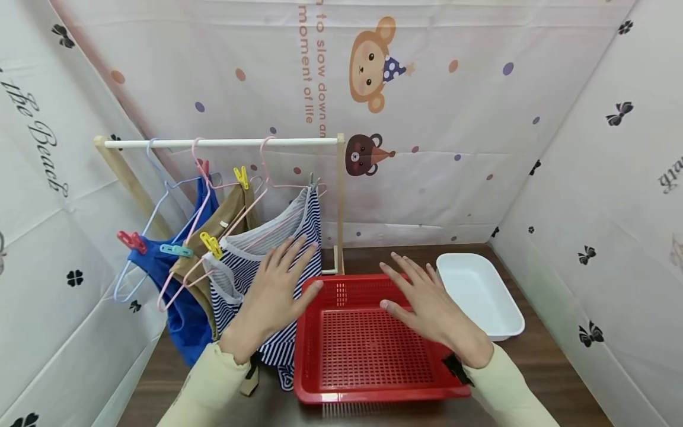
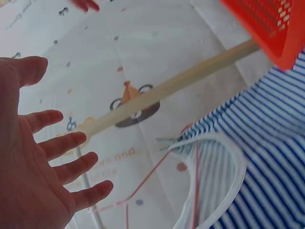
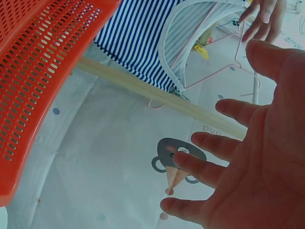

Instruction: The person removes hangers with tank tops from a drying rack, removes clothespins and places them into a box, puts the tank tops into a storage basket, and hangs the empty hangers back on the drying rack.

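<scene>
My left hand (image 1: 276, 290) has its fingers spread, held over the striped tank top (image 1: 315, 237) and the left edge of the red basket (image 1: 373, 394). Nothing is in its grasp. The right hand (image 1: 429, 305), fingers likewise apart and holding nothing, hovers over the basket's right side. Blue and white stripes mark the tank top, which hangs from a pink hanger (image 1: 265, 172) with a yellow clothespin (image 1: 211, 245) at one strap and a grey one at the other. Behind it hang a brown garment (image 1: 200, 258) and a blue garment (image 1: 187, 320), also pinned to hangers.
A wooden rack with a white rod (image 1: 224, 143) carries the hangers at the left. To the right of the basket stands a white plastic tub (image 1: 480, 296). Printed cloth walls (image 1: 427, 196) enclose the dark wooden table (image 1: 555, 362) at the back and both sides.
</scene>
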`<state>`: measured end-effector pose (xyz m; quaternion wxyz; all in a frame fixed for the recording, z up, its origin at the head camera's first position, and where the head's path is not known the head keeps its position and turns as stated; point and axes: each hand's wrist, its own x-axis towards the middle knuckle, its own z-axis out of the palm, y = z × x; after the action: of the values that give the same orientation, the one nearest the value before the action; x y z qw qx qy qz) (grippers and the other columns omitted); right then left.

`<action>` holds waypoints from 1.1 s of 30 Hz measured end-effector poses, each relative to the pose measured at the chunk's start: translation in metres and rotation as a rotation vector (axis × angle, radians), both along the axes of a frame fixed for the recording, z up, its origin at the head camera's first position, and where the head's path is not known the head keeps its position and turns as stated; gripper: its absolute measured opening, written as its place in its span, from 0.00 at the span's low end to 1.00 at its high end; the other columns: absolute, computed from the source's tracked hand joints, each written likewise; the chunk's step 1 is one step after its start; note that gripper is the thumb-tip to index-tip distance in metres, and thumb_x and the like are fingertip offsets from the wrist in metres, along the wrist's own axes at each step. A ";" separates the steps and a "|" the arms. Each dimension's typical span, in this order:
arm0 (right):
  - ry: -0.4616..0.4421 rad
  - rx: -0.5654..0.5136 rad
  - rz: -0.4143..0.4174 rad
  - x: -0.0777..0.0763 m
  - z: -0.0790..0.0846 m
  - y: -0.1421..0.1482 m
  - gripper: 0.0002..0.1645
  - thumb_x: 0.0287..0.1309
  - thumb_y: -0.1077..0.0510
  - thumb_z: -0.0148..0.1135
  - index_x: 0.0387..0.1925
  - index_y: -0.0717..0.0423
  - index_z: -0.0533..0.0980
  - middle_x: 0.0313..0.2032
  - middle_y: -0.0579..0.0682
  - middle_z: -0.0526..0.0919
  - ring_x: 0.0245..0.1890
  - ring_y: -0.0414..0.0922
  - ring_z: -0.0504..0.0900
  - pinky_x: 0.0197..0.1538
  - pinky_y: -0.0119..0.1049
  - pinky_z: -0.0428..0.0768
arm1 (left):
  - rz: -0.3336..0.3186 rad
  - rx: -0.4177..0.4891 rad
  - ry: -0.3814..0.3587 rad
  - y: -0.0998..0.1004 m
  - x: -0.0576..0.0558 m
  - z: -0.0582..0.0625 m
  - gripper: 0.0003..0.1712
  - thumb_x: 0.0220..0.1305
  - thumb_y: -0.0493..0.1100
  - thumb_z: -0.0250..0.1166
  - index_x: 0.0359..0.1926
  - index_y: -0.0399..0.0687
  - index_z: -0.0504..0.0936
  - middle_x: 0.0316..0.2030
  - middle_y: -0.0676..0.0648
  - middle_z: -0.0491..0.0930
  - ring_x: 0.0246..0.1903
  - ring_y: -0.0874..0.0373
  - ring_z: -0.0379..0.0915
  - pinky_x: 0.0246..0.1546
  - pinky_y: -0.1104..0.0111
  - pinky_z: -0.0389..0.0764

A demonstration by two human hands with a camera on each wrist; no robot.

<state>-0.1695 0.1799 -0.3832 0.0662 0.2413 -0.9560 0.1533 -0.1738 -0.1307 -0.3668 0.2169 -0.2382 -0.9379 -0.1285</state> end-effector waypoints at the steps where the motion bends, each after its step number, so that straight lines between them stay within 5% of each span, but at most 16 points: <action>1: 0.003 0.002 0.000 0.000 0.001 0.001 0.42 0.66 0.31 0.51 0.75 0.38 0.55 0.77 0.49 0.50 0.77 0.54 0.49 0.73 0.65 0.43 | 0.002 0.003 0.021 -0.003 0.000 0.003 0.39 0.67 0.61 0.58 0.74 0.57 0.60 0.74 0.45 0.58 0.74 0.43 0.52 0.70 0.42 0.56; 17: 0.026 0.002 -0.032 0.002 -0.007 0.016 0.43 0.63 0.36 0.59 0.75 0.43 0.57 0.76 0.53 0.53 0.75 0.57 0.54 0.72 0.66 0.47 | 0.098 0.032 0.146 -0.039 0.008 0.024 0.41 0.62 0.56 0.66 0.73 0.53 0.63 0.72 0.41 0.62 0.71 0.40 0.57 0.67 0.39 0.60; 33: 0.048 -0.012 -0.146 0.010 -0.045 0.050 0.42 0.59 0.48 0.68 0.71 0.53 0.63 0.71 0.62 0.62 0.67 0.64 0.65 0.65 0.67 0.60 | 0.174 0.098 0.246 -0.077 0.021 0.029 0.39 0.60 0.50 0.67 0.71 0.48 0.66 0.70 0.38 0.65 0.68 0.38 0.60 0.64 0.39 0.64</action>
<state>-0.1594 0.2300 -0.4278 0.1015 0.1742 -0.9682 0.1481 -0.1528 -0.2075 -0.3383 0.3519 -0.1592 -0.9139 -0.1245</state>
